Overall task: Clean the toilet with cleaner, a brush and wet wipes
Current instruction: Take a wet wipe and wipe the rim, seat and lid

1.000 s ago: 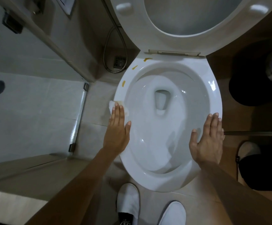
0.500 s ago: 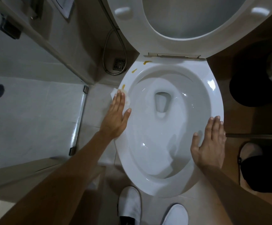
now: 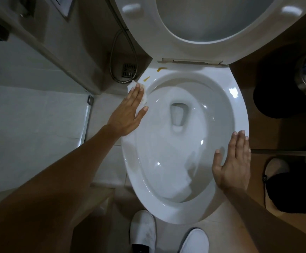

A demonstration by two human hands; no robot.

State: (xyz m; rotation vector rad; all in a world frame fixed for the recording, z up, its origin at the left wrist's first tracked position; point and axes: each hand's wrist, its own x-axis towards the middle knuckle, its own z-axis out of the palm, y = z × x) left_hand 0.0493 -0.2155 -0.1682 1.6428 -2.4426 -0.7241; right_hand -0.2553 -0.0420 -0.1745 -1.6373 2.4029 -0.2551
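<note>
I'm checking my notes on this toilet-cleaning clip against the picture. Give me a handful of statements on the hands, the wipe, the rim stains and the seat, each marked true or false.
1. The left hand presses a wet wipe flat on the toilet rim. True.
2. The right hand holds a brush. False: it rests flat on the rim's right side and holds nothing.
3. Two yellow stains lie on the rim beyond the wipe. True.
4. The toilet seat is down over the bowl. False: it is raised, and the rim is bare.
5. The wipe already covers both stains. False: they lie uncovered, just past the fingertips.
</note>
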